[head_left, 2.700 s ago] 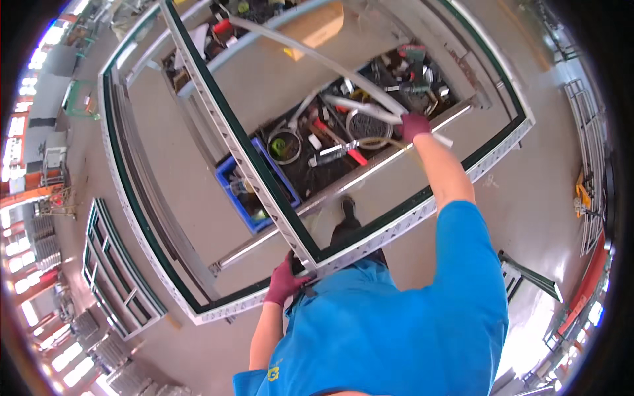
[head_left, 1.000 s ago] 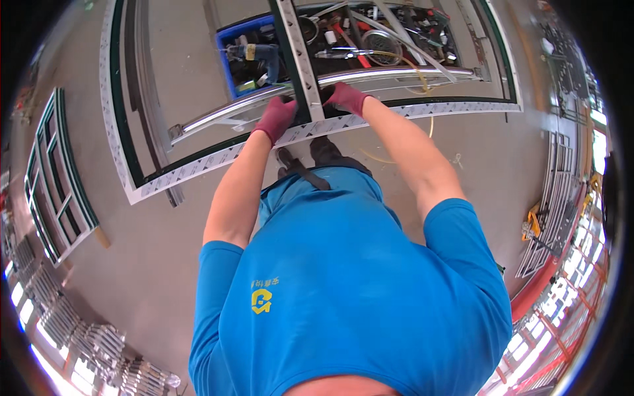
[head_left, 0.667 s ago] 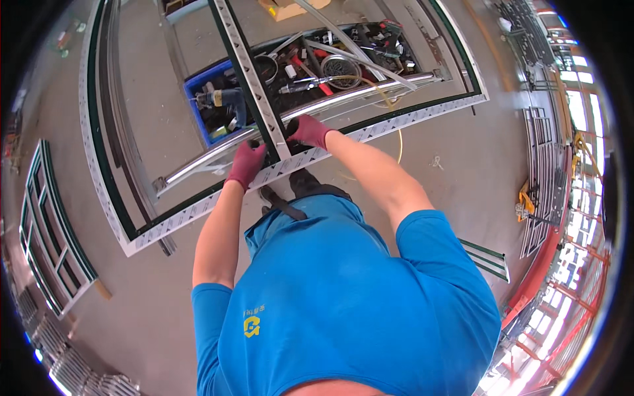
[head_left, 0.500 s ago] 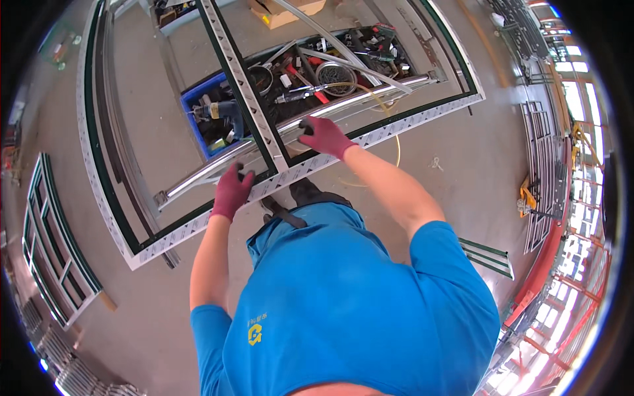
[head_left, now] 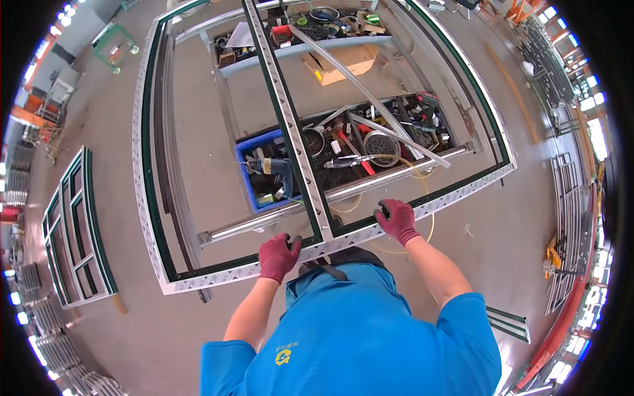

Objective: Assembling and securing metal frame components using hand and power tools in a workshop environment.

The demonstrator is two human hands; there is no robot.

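Observation:
A large rectangular window frame (head_left: 462,187), dark green inside with patterned white film, spans the space before me, divided by one long crossbar (head_left: 290,119). My left hand (head_left: 279,256), in a maroon glove with dark fingertips, has its fingers curled over the near rail, left of where the crossbar joins it. On the same rail, right of that joint, my right hand (head_left: 397,220) is closed the same way. The undersides of both grips are hidden. Under the frame, a metal workbench bar (head_left: 254,224) runs across.
Below the frame sit a blue bin (head_left: 246,178) with a cordless drill (head_left: 281,173), an air tool (head_left: 347,161) with a yellow hose, and a bowl of screws (head_left: 382,146). Loose metal strips (head_left: 350,79) cross above. A cardboard box (head_left: 343,65) stands farther off. Another frame (head_left: 79,231) lies left.
My view has shifted, so the frame and bench sit lower and farther right, showing more of the far side. My right hand has come down onto the near rail; my left stays at it.

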